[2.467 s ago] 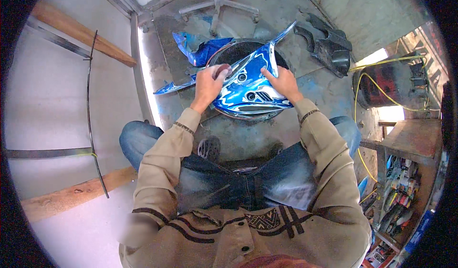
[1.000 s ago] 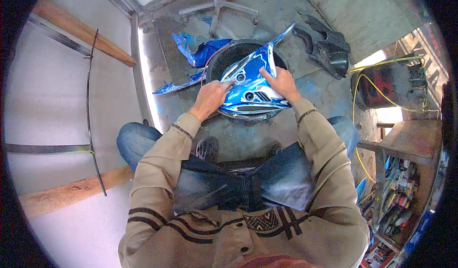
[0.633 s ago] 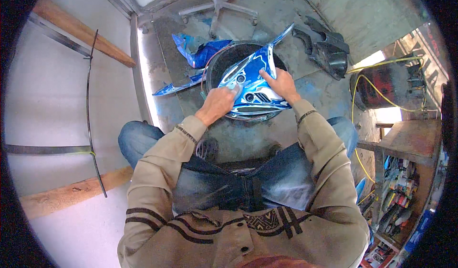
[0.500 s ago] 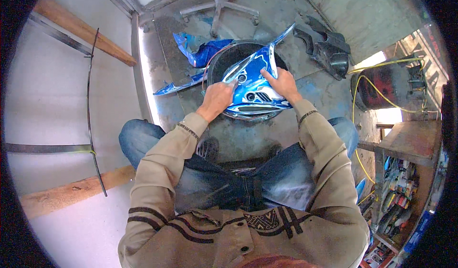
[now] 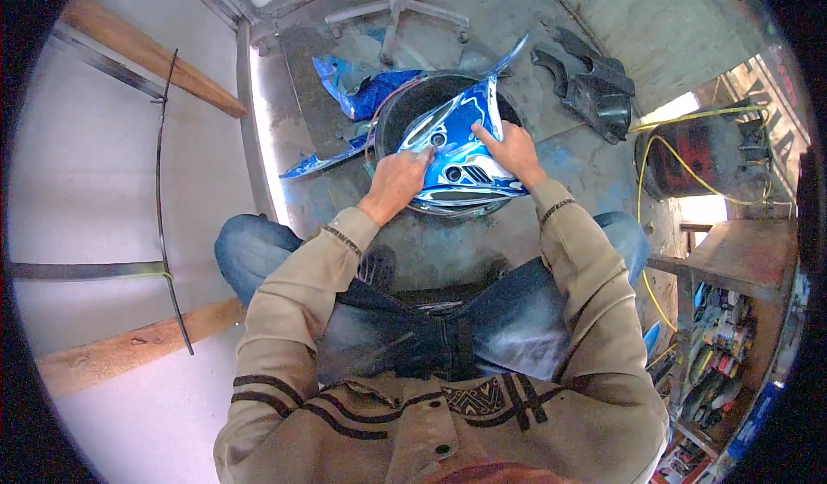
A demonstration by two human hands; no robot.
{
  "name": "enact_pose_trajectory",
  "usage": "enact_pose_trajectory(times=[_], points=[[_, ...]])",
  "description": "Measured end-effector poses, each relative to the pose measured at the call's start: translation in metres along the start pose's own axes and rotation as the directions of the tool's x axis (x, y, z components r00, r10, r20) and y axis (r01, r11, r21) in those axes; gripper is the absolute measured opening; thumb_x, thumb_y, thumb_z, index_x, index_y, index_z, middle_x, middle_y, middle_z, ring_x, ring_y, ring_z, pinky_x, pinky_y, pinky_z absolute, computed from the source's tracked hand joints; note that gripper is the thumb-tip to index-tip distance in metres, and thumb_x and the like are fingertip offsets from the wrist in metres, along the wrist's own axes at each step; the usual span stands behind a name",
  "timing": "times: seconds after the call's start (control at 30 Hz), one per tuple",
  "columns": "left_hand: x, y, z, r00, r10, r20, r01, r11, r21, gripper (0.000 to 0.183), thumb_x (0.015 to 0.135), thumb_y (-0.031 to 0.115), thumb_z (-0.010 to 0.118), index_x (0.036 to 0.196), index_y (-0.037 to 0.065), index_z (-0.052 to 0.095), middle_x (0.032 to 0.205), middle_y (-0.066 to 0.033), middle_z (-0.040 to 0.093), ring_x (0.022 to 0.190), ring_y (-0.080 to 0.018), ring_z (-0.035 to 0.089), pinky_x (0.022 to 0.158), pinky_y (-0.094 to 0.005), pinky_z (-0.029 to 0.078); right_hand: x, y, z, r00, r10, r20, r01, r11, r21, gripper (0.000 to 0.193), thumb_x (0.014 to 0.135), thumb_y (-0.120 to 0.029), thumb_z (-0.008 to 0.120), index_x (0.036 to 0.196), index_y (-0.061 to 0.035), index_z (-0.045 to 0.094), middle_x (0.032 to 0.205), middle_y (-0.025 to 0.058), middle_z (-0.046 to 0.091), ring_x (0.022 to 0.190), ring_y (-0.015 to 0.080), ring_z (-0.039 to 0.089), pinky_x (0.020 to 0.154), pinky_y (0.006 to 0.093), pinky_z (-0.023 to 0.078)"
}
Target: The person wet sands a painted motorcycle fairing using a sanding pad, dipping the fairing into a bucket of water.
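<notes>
A glossy blue and white motorcycle fairing panel (image 5: 472, 143), with round holes and a slatted vent, lies tilted across the mouth of a dark round tub (image 5: 394, 118). My right hand (image 5: 515, 155) grips its right edge, thumb on top and the other fingers out of sight underneath. On the panel's left side rests my left hand (image 5: 399, 180), closed, its fingertips at the upper round hole. Something small and pale shows at those fingertips, too small to name. Part of the tub is hidden beneath the panel.
More blue fairing pieces (image 5: 366, 92) lie on the floor left of the tub. Black plastic parts (image 5: 590, 83) are at the far right, near a dark red drum (image 5: 702, 152) with a yellow cord. A wheeled chair base (image 5: 396, 6) stands beyond; a wooden shelf (image 5: 741, 260) is at right.
My left hand has shifted slightly right and up along the panel. The panel's far tip has moved a little, while my right hand keeps its grip.
</notes>
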State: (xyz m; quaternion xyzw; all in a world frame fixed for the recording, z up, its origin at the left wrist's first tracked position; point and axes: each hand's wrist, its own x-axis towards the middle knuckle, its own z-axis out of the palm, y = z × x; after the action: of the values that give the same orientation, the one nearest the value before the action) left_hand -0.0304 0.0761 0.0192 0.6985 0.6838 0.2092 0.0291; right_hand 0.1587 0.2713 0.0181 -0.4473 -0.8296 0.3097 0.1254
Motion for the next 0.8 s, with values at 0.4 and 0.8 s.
enact_pose_trajectory(times=[0.4,0.8], points=[[0.001,0.009,-0.003,0.994,-0.046,0.098,0.04,0.997,0.06,0.027,0.102,0.019,0.056,0.121,0.008,0.07,0.079,-0.0183,0.071,0.071,-0.0371,0.071,0.061,-0.0511,0.055,-0.004,-0.004,-0.006,1.0,-0.026,-0.008,0.026,1.0,0.001,0.07,0.09,-0.069,0.064,0.101,-0.0011,0.076,0.094,0.0274,0.074,0.09,0.0451,0.072,0.087,0.054,0.054],[0.012,0.004,-0.003,0.992,-0.103,0.07,0.103,0.995,0.009,0.033,0.098,0.015,0.056,0.127,0.004,0.067,0.083,-0.0206,0.071,0.075,-0.0374,0.071,0.064,-0.0509,0.055,0.001,-0.003,-0.008,0.998,0.052,0.016,-0.052,0.999,-0.003,0.069,0.089,-0.068,0.065,0.099,-0.0013,0.077,0.094,0.0272,0.074,0.091,0.0443,0.073,0.086,0.0524,0.055]])
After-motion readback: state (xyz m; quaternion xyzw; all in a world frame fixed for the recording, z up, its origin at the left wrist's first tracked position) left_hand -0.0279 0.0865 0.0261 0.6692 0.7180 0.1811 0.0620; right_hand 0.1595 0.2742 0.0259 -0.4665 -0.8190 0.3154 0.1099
